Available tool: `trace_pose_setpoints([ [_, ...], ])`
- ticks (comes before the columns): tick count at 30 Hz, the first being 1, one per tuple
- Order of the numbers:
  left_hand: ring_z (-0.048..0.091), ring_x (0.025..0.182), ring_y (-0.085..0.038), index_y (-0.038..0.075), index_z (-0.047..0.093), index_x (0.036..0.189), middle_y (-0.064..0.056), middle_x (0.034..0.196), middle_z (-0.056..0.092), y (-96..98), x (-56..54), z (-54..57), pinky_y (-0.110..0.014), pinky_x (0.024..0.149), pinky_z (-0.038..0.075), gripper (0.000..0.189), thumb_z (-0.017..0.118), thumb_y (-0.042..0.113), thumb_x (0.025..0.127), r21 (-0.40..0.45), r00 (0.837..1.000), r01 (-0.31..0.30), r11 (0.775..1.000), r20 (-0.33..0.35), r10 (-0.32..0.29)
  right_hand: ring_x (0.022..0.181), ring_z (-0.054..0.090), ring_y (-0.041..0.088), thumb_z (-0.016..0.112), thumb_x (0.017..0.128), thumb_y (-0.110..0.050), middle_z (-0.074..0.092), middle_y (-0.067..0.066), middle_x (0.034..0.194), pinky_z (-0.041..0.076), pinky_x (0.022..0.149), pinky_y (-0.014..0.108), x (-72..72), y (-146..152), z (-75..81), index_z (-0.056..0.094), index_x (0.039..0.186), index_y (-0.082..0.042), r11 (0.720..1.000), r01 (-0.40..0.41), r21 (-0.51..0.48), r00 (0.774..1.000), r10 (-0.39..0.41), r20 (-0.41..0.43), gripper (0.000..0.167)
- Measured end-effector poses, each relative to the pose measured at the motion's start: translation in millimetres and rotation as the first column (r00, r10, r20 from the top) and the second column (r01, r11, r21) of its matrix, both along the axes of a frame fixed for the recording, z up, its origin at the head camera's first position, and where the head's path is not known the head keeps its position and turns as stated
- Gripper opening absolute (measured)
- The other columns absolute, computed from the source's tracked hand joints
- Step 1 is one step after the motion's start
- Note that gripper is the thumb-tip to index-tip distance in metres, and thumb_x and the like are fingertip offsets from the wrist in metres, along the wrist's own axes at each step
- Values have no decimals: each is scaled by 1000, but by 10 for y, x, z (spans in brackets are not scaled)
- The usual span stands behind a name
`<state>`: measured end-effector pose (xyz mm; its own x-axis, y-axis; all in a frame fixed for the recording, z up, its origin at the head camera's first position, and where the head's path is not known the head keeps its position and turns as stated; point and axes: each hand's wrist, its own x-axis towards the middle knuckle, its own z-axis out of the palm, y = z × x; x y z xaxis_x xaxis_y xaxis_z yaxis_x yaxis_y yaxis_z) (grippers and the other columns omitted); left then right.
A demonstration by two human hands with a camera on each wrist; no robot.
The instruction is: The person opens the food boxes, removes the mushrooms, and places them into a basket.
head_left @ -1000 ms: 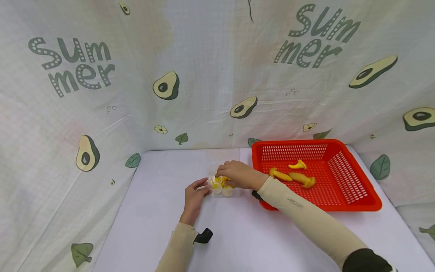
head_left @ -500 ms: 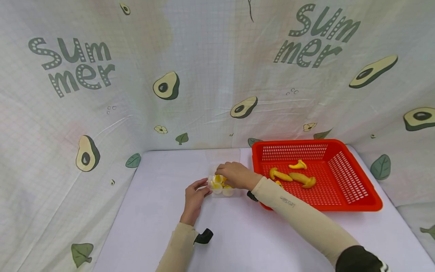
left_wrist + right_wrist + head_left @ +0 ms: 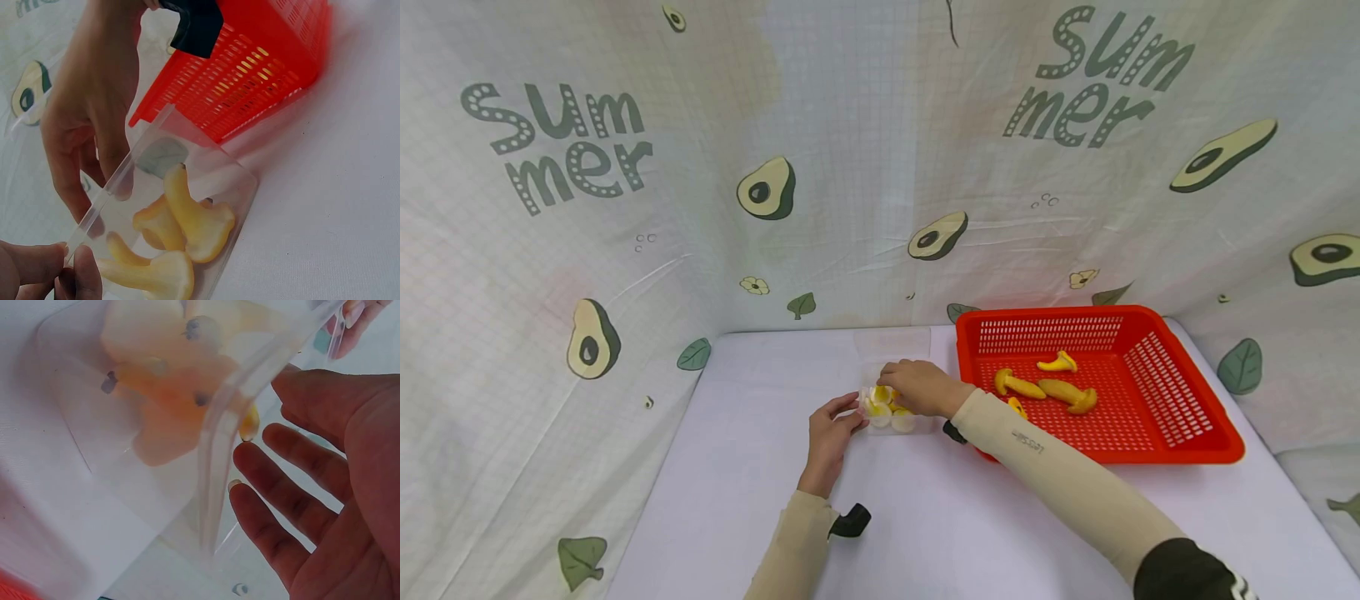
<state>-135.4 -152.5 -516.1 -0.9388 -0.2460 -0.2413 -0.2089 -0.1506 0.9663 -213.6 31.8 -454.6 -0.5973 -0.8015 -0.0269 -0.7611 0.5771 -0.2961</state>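
My left hand [image 3: 829, 442] pinches the near-left rim of a clear plastic box [image 3: 234, 187] between thumb and fingers. Several yellow mushrooms [image 3: 203, 228] with pale caps lie in the box. Over the box's right side reaches my right hand [image 3: 921, 389]; its fingertips dip past the rim, close to a mushroom stem [image 3: 119, 247]. From the right wrist, the fingers of that hand [image 3: 312, 469] look loosely bent and apart, with nothing visible between them. A yellow tip [image 3: 249, 423] shows just beyond the rim, near these fingers. The head view hides part of the box behind the right hand.
A red perforated basket [image 3: 1150, 457] stands right of the box, holding a yellow mushroom [image 3: 1057, 362], two tan ones and a partly hidden orange-yellow piece [image 3: 1017, 406]. Behind the box lies a clear flat panel [image 3: 891, 342]. A printed cloth [image 3: 850, 167] rises behind the table.
My right hand and forearm have shifted slightly left over the box, uncovering the orange-yellow piece in the basket. Less orange shows under the right hand. The left hand has stayed on the rim.
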Motion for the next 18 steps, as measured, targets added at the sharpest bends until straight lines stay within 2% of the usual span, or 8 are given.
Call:
trace_pose_setpoints([
  [9, 68, 79, -10, -16, 64, 132, -17, 111, 63, 2, 17, 20, -22, 74, 65, 39, 67, -15, 93, -1, 1000, -3, 1000, 1, 3, 118, 66, 32, 72, 98, -2, 67, 14, 135, 59, 105, 44, -82, -9, -106, 71, 131, -1, 1000, 1, 11, 1000, -1, -6, 33],
  [13, 68, 78, -10, -16, 64, 131, -17, 109, 63, 1, 17, 17, -21, 73, 65, 38, 67, -15, 93, 5, 1000, -9, 1000, 1, 9, 107, 66, 29, 72, 98, -2, 67, 12, 125, 61, 102, 41, -103, -39, -108, 72, 130, -2, 999, 24, 32, 1000, -24, -1, 32],
  [18, 67, 79, -10, -15, 65, 131, -16, 109, 63, 5, 10, 20, -22, 73, 65, 39, 69, -14, 93, -6, 1000, -15, 1000, 6, 16, 91, 65, 25, 74, 97, -5, 69, 9, 107, 64, 91, 37, -119, -90, -128, 78, 119, -5, 995, 63, 79, 996, -58, -67, 22],
])
